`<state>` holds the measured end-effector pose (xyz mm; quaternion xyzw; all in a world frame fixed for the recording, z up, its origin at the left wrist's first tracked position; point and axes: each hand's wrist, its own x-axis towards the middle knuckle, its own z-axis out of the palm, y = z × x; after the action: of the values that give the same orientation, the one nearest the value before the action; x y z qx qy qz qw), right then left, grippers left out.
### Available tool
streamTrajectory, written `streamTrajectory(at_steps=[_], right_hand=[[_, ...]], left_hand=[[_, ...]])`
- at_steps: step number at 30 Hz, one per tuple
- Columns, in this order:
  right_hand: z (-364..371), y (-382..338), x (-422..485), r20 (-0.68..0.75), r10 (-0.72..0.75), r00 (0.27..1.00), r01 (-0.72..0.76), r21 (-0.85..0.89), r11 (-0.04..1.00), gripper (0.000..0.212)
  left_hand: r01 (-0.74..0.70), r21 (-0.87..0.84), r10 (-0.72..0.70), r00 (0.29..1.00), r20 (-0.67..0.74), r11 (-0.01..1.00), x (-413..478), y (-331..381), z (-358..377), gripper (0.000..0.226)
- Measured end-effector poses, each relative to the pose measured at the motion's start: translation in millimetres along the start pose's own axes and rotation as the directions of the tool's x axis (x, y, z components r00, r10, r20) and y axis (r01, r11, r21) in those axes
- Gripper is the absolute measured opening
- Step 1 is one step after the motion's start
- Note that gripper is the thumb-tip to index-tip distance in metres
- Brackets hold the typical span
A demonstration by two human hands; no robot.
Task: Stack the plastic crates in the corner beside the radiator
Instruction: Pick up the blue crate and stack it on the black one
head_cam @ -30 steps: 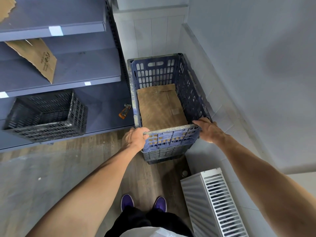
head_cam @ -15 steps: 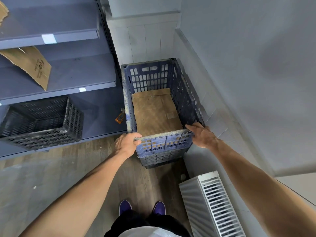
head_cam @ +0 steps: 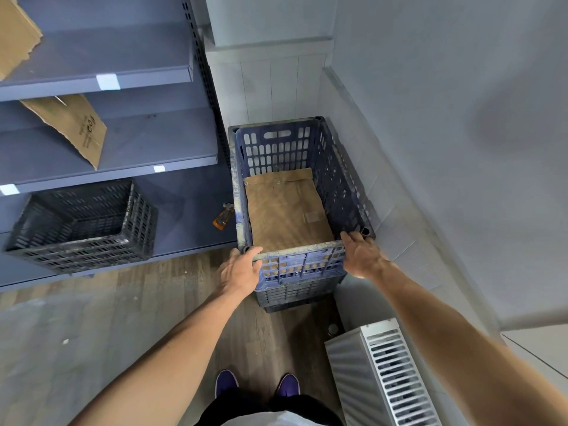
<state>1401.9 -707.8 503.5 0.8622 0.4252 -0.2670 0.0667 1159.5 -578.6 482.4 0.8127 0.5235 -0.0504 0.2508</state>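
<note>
Blue slotted plastic crate [head_cam: 295, 176] gripped at near rim by left hand [head_cam: 239, 272] & right hand [head_cam: 359, 256], both closed on it; if seated skewed on dark crate below [head_cam: 295, 295], stack could be tipped.

Both arms reach forward and down, hands level with each other.

The left hand [head_cam: 239, 272] is knuckles-up, fingers curled over a rim edge at its fingertips, thumb tucked beneath. The right hand [head_cam: 361, 256] lies flatter, palm down, fingers extended forward along the edge beyond it, wrist bent slightly inward. Both forearms are bare and nearly straight, running back toward the body and spreading apart. Two feet in purple shoes stand between the arms, below the hands.
</note>
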Motion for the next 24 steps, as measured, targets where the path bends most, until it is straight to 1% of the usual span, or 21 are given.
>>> streamTrajectory(at_steps=[5,9,12,16,18,23,24], right_hand=[[3.0,-23.7,-7.5,-0.013,-0.058,0.998,0.058,-0.014,0.998,0.075],[-2.4,-41.9,-9.4,-0.036,-0.102,0.994,0.101,-0.033,0.994,0.059],[-8.3,-59.3,-9.8,-0.066,-0.152,0.986,0.153,0.007,0.988,0.051],[-12.4,-89.1,-13.4,-0.105,-0.251,0.962,0.256,0.046,0.965,0.047],[-11.9,-103.8,-14.5,-0.123,-0.278,0.953,0.286,0.05,0.957,0.045],[-3.9,-144.0,-12.1,-0.165,-0.256,0.952,0.277,0.118,0.954,0.034],[-3.6,-153.9,-11.4,-0.169,-0.241,0.956,0.263,0.122,0.957,0.032]], left_hand=[[-0.013,0.001,0.013,1.0,0.028,1.0,-6.9,1.7,-7.9,0.046],[-0.019,-0.045,0.021,0.999,0.027,0.999,-15.5,-2.7,-12.6,0.049],[-0.017,-0.09,0.017,1.0,0.004,0.996,-15.5,-6.3,-19.9,0.047],[-0.056,-0.115,0.051,0.997,-0.052,0.992,-13.7,-13.4,-33.5,0.041],[-0.071,-0.115,0.065,0.996,-0.055,0.991,-12.6,-18.9,-39.2,0.038],[-0.064,-0.116,0.058,0.997,-0.049,0.991,-11.4,-55.7,-52.6,0.034],[-0.066,-0.106,0.061,0.997,-0.05,0.992,-10.5,-67.4,-55.9,0.037]])
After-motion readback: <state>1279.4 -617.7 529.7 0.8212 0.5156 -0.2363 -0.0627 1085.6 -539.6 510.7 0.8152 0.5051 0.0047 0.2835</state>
